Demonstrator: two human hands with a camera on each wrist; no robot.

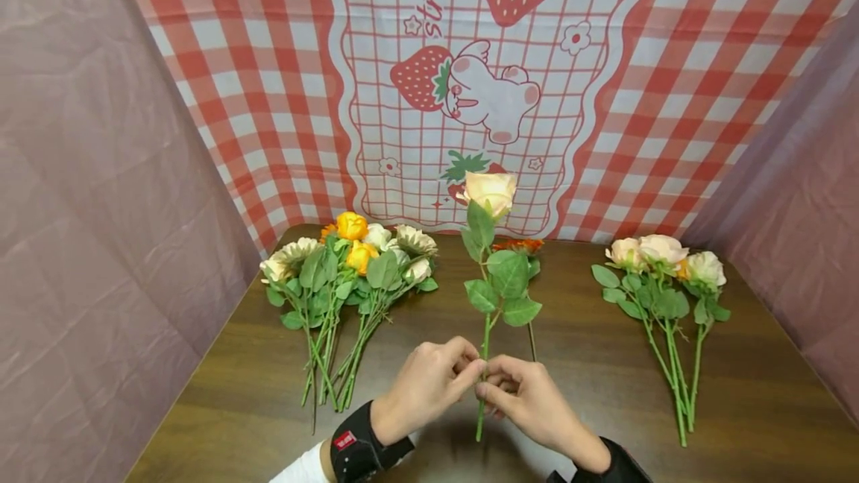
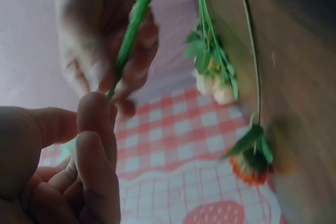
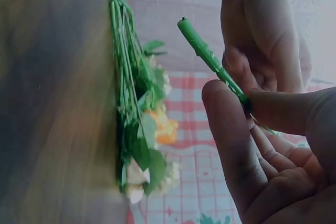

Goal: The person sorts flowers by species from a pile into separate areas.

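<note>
1. Progress looks partway to me: one cream rose (image 1: 508, 274) is in hand, with flowers laid out on both sides of the table (image 1: 228, 401).
2. Both hands are busy with that rose. The left hand (image 1: 432, 382) has thumb and fingertips pinched on the green stem (image 1: 486, 338), and the right hand (image 1: 537, 397) is clamped on it just below, thumb against fingers. They're right beside each other; can't tell if the fingers actually touch.
3. The rose stands pretty much upright at near middle, held over the table, with the stem's bottom end (image 3: 184, 23) poking out past the right hand. So I'd count this one as mid-job, not set down yet.
4. Over on the left is the big bunch (image 1: 329, 267): yellow-orange, cream and white flowers, heads to the far side, stems near. Nobody's touching it.
5. On the right there's a smaller bunch (image 1: 669, 302), mostly pale peach with a bit of orange, laid the same way. Also untouched.
6. One orange-red flower (image 2: 253, 158) lies by itself in the middle, beyond the rose and partly hidden by it in the head view. Seems to belong to neither bunch, so I'd call it a loose end.
7. Which bunch is finished and which is waiting? Can't tell.
</note>
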